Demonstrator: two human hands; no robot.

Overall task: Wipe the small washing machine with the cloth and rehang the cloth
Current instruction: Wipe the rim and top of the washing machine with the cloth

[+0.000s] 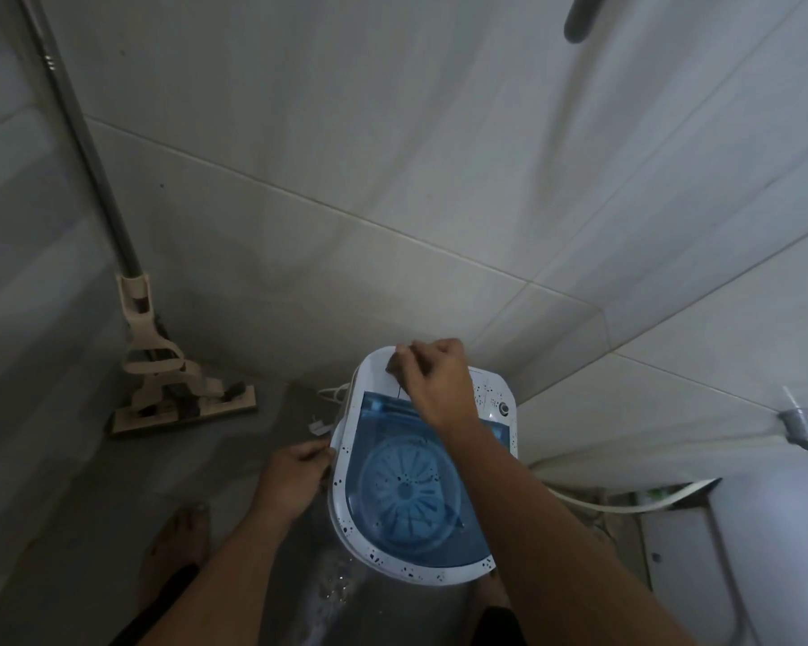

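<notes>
The small washing machine (346, 463) stands on the wet floor below me, white with dark speckles and a see-through blue lid over a ribbed drum. My right hand (432, 380) rests on its far white top, fingers closed on a small dark cloth (394, 364) that is mostly hidden under the hand. A thin dark thread hangs from it onto the lid. My left hand (295, 477) grips the machine's left rim with curled fingers.
A beige flat mop (183, 403) leans in the left corner, its metal pole running up the tiled wall. A white cord and plug (320, 428) lie behind the machine. A hose (626, 498) and metal tap (801, 428) sit right, beside a white fixture. My bare foot (178, 547) stands lower left.
</notes>
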